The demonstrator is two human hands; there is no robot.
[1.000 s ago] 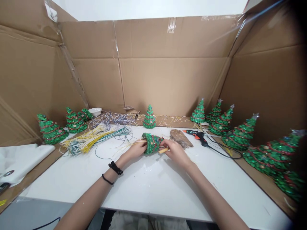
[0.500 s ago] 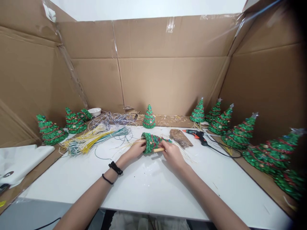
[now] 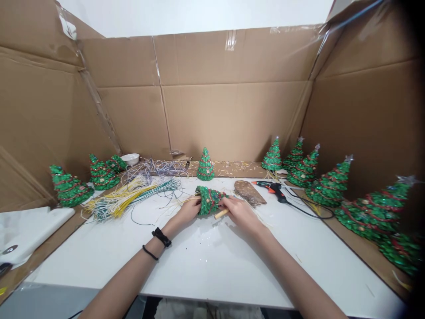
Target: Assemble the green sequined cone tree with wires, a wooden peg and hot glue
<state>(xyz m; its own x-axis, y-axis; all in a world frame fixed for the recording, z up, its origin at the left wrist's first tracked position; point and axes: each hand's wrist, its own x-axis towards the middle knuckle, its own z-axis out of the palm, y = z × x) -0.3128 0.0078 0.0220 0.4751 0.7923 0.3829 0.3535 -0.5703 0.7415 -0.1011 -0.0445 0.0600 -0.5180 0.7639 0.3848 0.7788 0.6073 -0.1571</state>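
Note:
A small green Christmas tree (image 3: 209, 200) with red trim lies on its side above the white table, its wide base toward the left. My left hand (image 3: 191, 209) grips it at the base, the fingers partly hidden behind and inside it. My right hand (image 3: 239, 212) is closed around a short wooden stick (image 3: 221, 214), whose pale end sticks out to the left below the tree. The right fingertips sit against the tree's narrow part; its tip is hidden by them. Thin pale wires spread out beneath both hands.
A glue gun (image 3: 277, 190) with a black cord lies right of a brown board (image 3: 249, 193). At left is a bundle of yellow, white and green wires (image 3: 129, 197). Several decorated trees (image 3: 330, 184) stand along both sides, one tree (image 3: 205, 165) at the back. Cardboard walls (image 3: 232, 115) surround the table.
The wooden stick's free end has tilted downward in my right hand. The tree has turned slightly in my left hand. The whole view has shifted a little.

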